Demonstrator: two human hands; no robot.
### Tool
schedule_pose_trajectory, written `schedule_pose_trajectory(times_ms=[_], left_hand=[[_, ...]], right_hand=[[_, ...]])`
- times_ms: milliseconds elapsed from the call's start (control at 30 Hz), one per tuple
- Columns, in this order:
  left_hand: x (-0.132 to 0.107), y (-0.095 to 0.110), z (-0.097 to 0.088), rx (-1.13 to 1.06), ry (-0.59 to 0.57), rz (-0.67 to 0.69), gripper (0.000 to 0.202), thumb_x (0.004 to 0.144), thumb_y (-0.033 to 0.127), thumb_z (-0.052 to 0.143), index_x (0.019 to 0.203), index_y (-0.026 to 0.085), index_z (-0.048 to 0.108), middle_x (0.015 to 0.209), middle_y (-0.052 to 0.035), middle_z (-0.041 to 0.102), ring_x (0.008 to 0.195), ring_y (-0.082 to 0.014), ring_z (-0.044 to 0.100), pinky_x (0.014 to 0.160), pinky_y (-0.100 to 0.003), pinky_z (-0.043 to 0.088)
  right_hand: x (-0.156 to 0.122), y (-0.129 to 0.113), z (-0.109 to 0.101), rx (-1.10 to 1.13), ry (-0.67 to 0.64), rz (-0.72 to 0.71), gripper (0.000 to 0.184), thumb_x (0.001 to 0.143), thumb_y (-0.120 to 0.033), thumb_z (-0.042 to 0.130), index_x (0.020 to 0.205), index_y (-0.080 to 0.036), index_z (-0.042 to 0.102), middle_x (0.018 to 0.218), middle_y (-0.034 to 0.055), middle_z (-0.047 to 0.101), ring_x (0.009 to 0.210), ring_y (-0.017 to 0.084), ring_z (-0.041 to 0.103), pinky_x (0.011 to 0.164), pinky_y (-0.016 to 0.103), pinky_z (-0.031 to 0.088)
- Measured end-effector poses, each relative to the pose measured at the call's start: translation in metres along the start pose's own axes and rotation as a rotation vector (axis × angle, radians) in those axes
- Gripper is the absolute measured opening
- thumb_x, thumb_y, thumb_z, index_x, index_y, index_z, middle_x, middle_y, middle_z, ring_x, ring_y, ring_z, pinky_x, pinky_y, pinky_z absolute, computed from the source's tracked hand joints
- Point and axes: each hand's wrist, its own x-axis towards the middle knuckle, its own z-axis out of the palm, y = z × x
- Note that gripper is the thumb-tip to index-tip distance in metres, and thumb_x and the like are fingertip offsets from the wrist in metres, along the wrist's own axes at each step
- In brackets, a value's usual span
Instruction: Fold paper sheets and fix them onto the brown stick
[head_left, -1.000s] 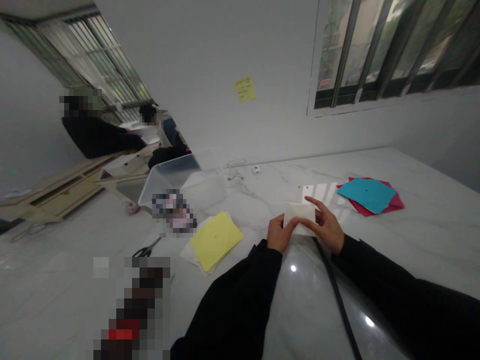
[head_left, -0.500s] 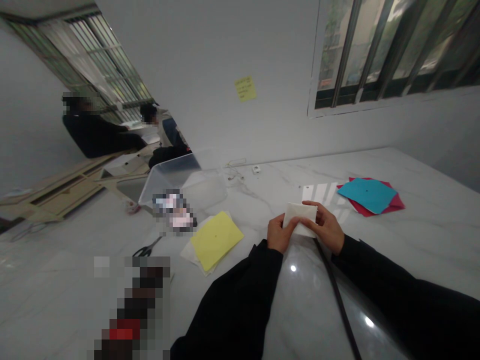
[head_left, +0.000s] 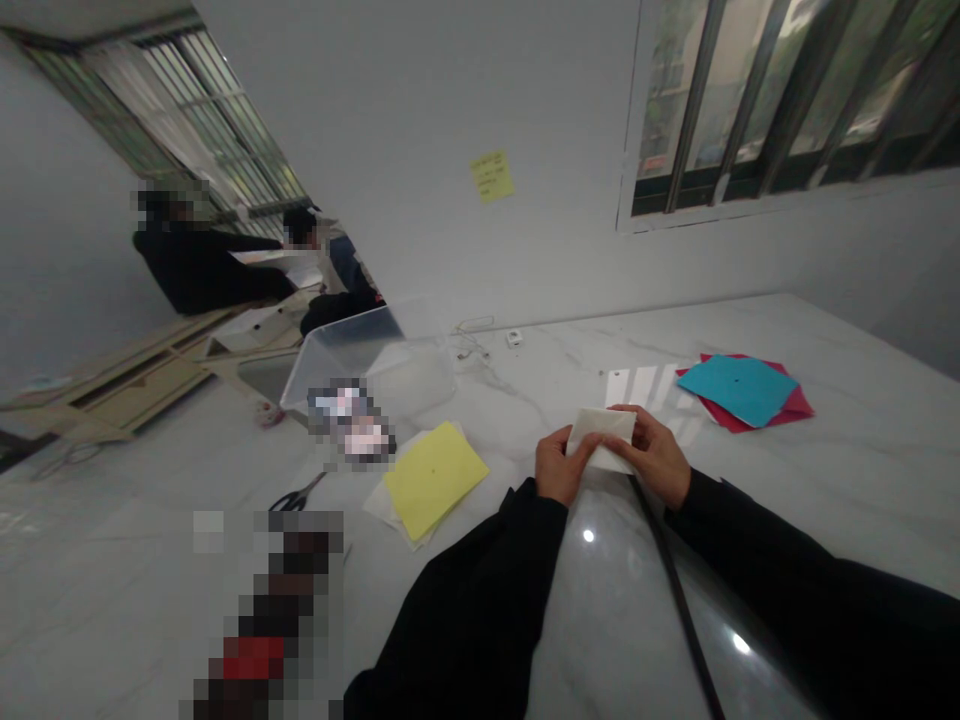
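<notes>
At table centre, between both hands: folded white paper (head_left: 600, 432), a small oblong, either lifted a little or resting on the marble table (head_left: 825, 480) (hard to tell which from this angle).
Left hand (head_left: 559, 470): closed on the paper's near-left corner, thumb on top, fingers curled under; probably placed there to anchor that end.
Right hand (head_left: 660, 455): clamped on the paper's right edge, fingers held together along the top, thumb hidden; probably gripped so to keep the paper flat against the other hand's hold.
Long axis of the paper: left to right across the view, from one hand to the other, with the right end a touch farther away.
Facing: broad side up toward the camera, far long edge toward the wall.
Black strip (head_left: 675, 590): thin and flat on the table, running from beneath the right hand toward the near edge.
Yellow sheet (head_left: 433, 475): left of the left forearm, on top of paler sheets and near enough to reach.
Scissors (head_left: 296, 493): farther left, apart from the yellow sheet.
Teal sheet (head_left: 731, 385): well to the right, lying on a red sheet (head_left: 796, 405) and clear of both hands.
Clear plastic box (head_left: 375, 360): behind the yellow sheet, tipped on its side.
Other people: far left at another table, well away from this one.
</notes>
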Motion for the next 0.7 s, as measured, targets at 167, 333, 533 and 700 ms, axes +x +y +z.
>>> schedule_pose_trajectory(times_ms=[167,333,533,700], left_hand=[[0.0003,-0.0009,0.0000,-0.011,-0.008,0.004,0.043,0.075,0.051,0.068,0.090,0.012,0.074,0.069,-0.0016,0.065,0.061,-0.0145,0.053,0.057,-0.024,0.043],[-0.0003,-0.0001,0.0004,-0.016,-0.004,-0.009,0.041,0.075,0.049,0.068,0.091,0.011,0.074,0.069,-0.0017,0.065,0.061,-0.0140,0.053,0.057,-0.024,0.043],[-0.0010,-0.0007,0.0002,0.024,0.000,-0.010,0.042,0.075,0.050,0.067,0.092,0.012,0.074,0.071,-0.0031,0.066,0.064,-0.0160,0.055,0.057,-0.025,0.044],[0.0004,-0.0057,0.0002,0.060,0.012,0.005,0.043,0.076,0.050,0.066,0.090,0.011,0.074,0.071,-0.0030,0.066,0.064,-0.0162,0.055,0.057,-0.024,0.043]], right_hand=[[-0.0001,-0.0001,0.0011,0.017,0.010,0.014,0.048,0.073,-0.045,0.073,0.110,-0.023,0.054,0.094,0.0057,0.071,0.085,0.024,0.069,0.072,0.036,0.057],[-0.0005,-0.0016,0.0016,0.032,0.011,0.020,0.044,0.073,-0.044,0.074,0.106,-0.022,0.053,0.091,0.0047,0.071,0.082,0.023,0.068,0.071,0.036,0.056],[-0.0011,-0.0020,0.0012,0.049,-0.002,0.018,0.039,0.074,-0.044,0.074,0.101,-0.023,0.054,0.089,0.0033,0.070,0.080,0.022,0.067,0.071,0.034,0.054],[-0.0015,0.0007,0.0006,0.058,-0.008,0.018,0.036,0.074,-0.043,0.074,0.098,-0.022,0.056,0.087,0.0026,0.069,0.080,0.022,0.066,0.070,0.033,0.053]])
